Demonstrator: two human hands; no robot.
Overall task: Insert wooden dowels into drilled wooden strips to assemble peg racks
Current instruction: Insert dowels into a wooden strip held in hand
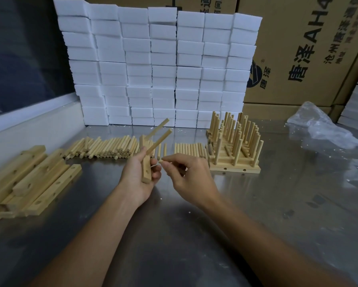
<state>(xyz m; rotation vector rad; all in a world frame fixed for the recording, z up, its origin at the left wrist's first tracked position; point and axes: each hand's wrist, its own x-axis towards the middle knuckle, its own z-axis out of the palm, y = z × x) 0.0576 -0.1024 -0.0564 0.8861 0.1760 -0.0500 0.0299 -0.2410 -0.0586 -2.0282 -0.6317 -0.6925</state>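
my right hand (186, 175) pinches a dowel (161, 160), at three o'clock of the strip (146, 166) gripped upright in my left hand (136, 177). two pegs already stand in it; a skewed entry could jam the dowel in its hole.

Two bare forearms enter from the lower edge, with no sleeve showing on either. The left hand (137, 179) and the right hand (191, 179) wear no gloves, and no ring, watch or band shows. The fingers (175, 162) are slender, the nails short and unpainted.
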